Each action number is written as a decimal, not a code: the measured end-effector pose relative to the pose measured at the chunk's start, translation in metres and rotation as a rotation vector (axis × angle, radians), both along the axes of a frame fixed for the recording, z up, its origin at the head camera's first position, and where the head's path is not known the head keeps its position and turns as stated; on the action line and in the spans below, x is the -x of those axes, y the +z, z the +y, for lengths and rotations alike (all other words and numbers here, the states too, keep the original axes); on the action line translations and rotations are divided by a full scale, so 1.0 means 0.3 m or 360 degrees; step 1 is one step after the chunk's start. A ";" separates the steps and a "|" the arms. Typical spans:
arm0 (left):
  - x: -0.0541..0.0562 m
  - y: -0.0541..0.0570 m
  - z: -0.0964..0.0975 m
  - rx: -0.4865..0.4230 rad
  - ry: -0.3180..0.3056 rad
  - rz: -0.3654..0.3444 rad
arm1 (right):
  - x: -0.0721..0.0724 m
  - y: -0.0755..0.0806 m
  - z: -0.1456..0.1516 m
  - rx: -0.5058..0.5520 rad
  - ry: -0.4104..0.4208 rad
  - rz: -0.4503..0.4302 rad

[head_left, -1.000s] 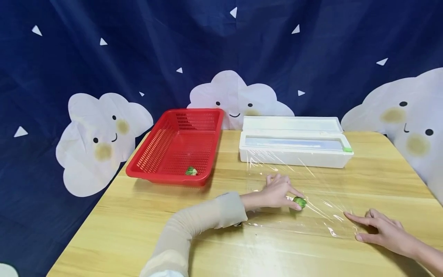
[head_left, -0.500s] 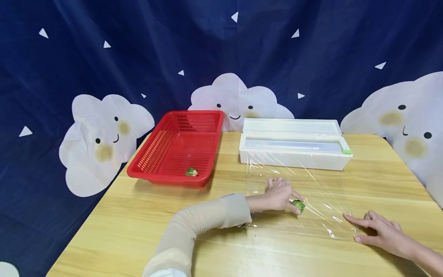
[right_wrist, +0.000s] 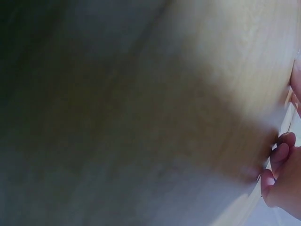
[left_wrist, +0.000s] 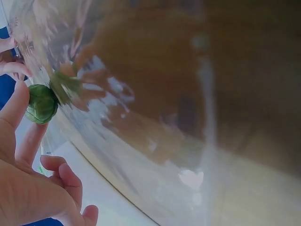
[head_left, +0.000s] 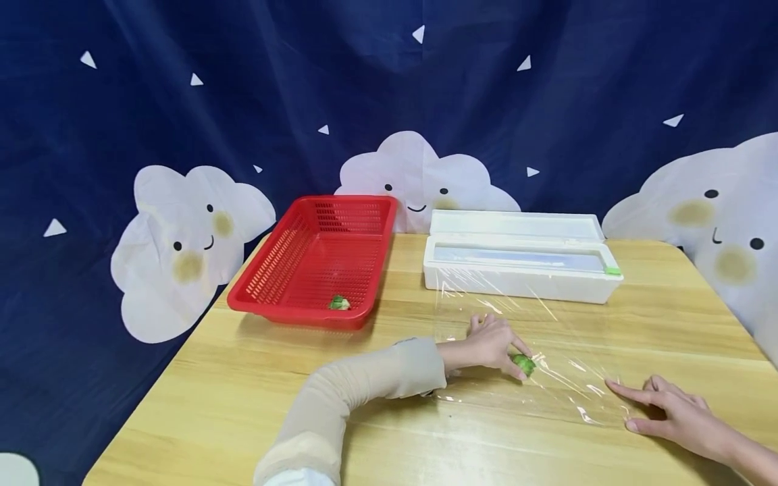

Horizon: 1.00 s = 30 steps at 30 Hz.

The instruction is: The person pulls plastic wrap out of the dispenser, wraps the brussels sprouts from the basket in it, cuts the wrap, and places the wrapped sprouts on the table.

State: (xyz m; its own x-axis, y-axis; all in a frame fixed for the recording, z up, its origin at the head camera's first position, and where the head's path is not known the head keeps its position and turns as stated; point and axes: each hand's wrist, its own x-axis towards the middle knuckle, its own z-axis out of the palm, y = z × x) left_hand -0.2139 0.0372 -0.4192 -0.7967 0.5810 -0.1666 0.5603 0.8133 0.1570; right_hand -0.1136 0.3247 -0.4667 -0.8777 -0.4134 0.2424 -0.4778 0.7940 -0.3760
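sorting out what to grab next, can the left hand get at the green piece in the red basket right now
Probably, once freed: the red basket is open-topped and nothing covers the green piece inside, but the left hand is pinching another green vegetable.

There was our left arm (head_left: 328, 391), sleeved to the wrist and bent at the elbow, and at its end our left hand (head_left: 486, 345) held a neat pinch, thumb (head_left: 513, 368) against index finger (head_left: 521, 347), the others loosely bent! Across from it, our bare right forearm (head_left: 754, 452) slanted in, the right hand (head_left: 681, 413) low, index finger and thumb pointing inward, tips apart, remaining fingers bent behind them.
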 end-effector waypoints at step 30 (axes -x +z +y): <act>-0.098 0.051 -0.478 0.0009 -0.0470 0.0376 | -0.003 0.009 -0.001 0.0004 0.0004 -0.0081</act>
State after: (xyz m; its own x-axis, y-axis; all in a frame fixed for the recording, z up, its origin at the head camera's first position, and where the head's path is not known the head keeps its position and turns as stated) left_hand -0.1846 -0.1060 -0.4039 -0.6117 0.7911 -0.0018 0.7911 0.6117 -0.0085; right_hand -0.1128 0.3242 -0.4640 -0.8879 -0.4151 0.1984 -0.4599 0.7919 -0.4017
